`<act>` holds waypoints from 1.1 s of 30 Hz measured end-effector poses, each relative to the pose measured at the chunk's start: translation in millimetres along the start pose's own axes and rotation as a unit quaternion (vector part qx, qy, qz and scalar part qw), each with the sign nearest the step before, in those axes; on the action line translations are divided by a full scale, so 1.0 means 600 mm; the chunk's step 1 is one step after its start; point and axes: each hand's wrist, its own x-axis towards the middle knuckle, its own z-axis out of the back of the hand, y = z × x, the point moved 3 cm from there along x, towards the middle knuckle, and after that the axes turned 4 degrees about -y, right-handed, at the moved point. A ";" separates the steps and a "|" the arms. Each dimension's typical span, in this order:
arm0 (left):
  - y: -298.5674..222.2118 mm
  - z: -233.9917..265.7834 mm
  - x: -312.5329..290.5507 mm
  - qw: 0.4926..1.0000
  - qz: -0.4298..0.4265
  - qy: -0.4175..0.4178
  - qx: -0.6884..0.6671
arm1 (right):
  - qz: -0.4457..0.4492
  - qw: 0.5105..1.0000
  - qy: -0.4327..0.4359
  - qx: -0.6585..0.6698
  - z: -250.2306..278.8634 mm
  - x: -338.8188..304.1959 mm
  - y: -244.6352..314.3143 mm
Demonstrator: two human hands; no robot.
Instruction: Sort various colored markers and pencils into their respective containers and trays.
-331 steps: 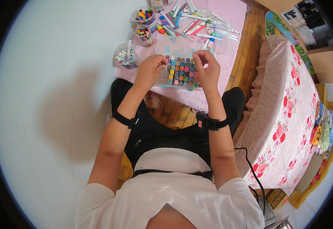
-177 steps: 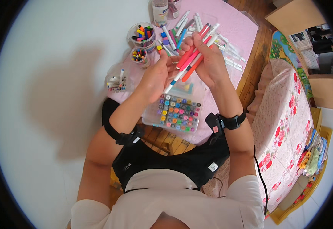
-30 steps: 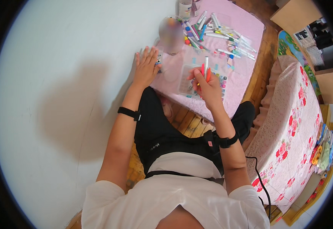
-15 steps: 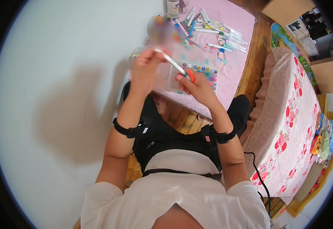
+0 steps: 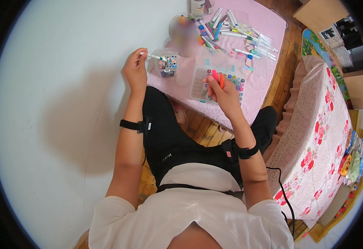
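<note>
My left hand (image 5: 136, 71) is pinched on one end of a white marker (image 5: 152, 56). The marker's dark green end reaches over a small clear box (image 5: 163, 71) whose markers stand upright at the left side of the table. My right hand (image 5: 223, 94) is closed around two short, slim things, one pink-red and one orange (image 5: 221, 80); whether they are pens or caps I cannot tell. It hovers over a larger clear case (image 5: 198, 88) holding rows of markers with coloured ends.
On the pink-covered table (image 5: 259, 97) lie several loose white markers (image 5: 233, 34) and coloured blocks. A round clear container (image 5: 184, 35), partly blurred, stands near the wall (image 5: 65, 83), with a jar (image 5: 197, 8) behind it. A flower-patterned cover (image 5: 314, 137) lies to the right.
My left hand has moved left with the white marker, away from my right hand, which touched its other end before. My right hand has shifted slightly right; the pink-red thing now shows beside the orange one.
</note>
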 end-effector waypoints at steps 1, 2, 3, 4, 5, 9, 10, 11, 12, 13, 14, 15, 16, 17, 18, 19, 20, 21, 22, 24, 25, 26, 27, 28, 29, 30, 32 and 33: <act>-0.007 -0.003 -0.002 1.000 -0.015 0.002 0.009 | -0.003 1.000 -0.007 -0.008 0.000 -0.001 0.002; -0.015 -0.005 -0.002 0.999 -0.030 0.004 0.018 | -0.007 1.000 -0.013 -0.015 0.000 -0.001 0.003; -0.020 -0.007 -0.001 0.999 -0.030 0.004 0.017 | -0.007 1.000 -0.014 -0.016 0.001 0.001 0.003; -0.029 -0.008 -0.001 0.995 -0.050 0.032 0.082 | -0.003 1.000 -0.013 -0.016 0.000 0.001 0.004; -0.033 -0.010 -0.002 0.985 -0.071 0.061 0.147 | 0.000 1.000 -0.012 -0.015 0.000 0.000 0.004; 0.000 -0.040 -0.027 0.915 -0.265 0.144 0.269 | 0.004 1.000 -0.008 -0.030 -0.002 0.003 0.000; -0.006 -0.047 -0.046 0.884 -0.295 0.127 0.340 | 0.013 1.000 -0.007 -0.024 -0.002 0.004 -0.002; -0.015 -0.055 -0.061 0.846 -0.324 0.109 0.408 | 0.022 1.000 -0.008 -0.018 -0.005 0.004 -0.001; -0.022 -0.062 -0.068 0.847 -0.325 0.111 0.405 | 0.021 1.000 -0.012 -0.018 -0.009 0.004 0.004; -0.032 -0.062 -0.070 0.892 -0.281 0.113 0.337 | 0.012 1.000 -0.010 0.016 -0.017 0.001 0.016; -0.047 -0.065 -0.076 0.929 -0.232 0.116 0.264 | 0.001 0.999 -0.010 0.048 -0.017 -0.005 0.022; -0.067 -0.074 -0.089 0.930 -0.231 0.119 0.261 | -0.002 0.999 -0.014 0.046 -0.009 -0.007 0.018; -0.082 -0.087 -0.096 0.975 -0.061 0.213 0.019 | -0.013 1.000 0.022 0.005 -0.003 -0.001 0.012; -0.099 -0.100 -0.108 0.925 0.115 0.286 -0.223 | -0.025 0.997 0.060 -0.036 -0.002 0.003 0.007; -0.127 -0.100 -0.113 0.925 0.115 0.285 -0.223 | -0.025 0.997 0.061 -0.036 -0.003 0.001 0.004; -0.159 -0.102 -0.117 0.912 0.107 0.328 -0.223 | 0.037 0.987 0.068 -0.139 -0.006 -0.001 0.007; -0.184 -0.107 -0.123 0.895 0.099 0.373 -0.226 | 0.097 0.963 0.070 -0.241 -0.005 -0.005 0.006; -0.202 -0.108 -0.124 0.894 0.098 0.374 -0.227 | 0.097 0.963 0.067 -0.242 -0.005 -0.005 -0.001; -0.220 -0.107 -0.127 0.898 0.045 0.394 -0.190 | 0.148 0.963 0.046 -0.219 -0.007 -0.008 -0.002; -0.242 -0.112 -0.134 0.906 -0.010 0.390 -0.163 | 0.199 0.960 0.023 -0.196 -0.004 -0.010 -0.002; -0.239 -0.110 -0.137 0.907 -0.010 0.389 -0.161 | 0.202 0.961 0.017 -0.190 -0.006 -0.007 0.000; -0.224 -0.110 -0.142 0.891 0.100 0.387 -0.217 | 0.205 0.961 0.010 -0.184 -0.008 -0.006 0.004; -0.213 -0.110 -0.146 0.861 0.208 0.378 -0.270 | 0.206 0.962 0.011 -0.182 -0.009 -0.008 0.010; -0.211 -0.110 -0.143 0.860 0.207 0.379 -0.270 | 0.144 0.975 0.022 -0.165 -0.007 -0.011 0.021; -0.204 -0.105 -0.134 0.883 0.202 0.348 -0.240 | 0.082 0.985 0.034 -0.147 -0.005 -0.011 0.024; -0.197 -0.099 -0.124 0.904 0.197 0.317 -0.209 | 0.082 0.985 0.032 -0.147 -0.002 -0.009 0.023; -0.172 -0.091 -0.090 0.945 0.168 0.207 -0.192 | 0.166 0.961 -0.062 -0.214 0.010 -0.006 0.028; -0.161 -0.087 -0.065 0.964 0.147 0.156 -0.160 | 0.165 0.960 -0.065 -0.215 0.018 -0.002 0.023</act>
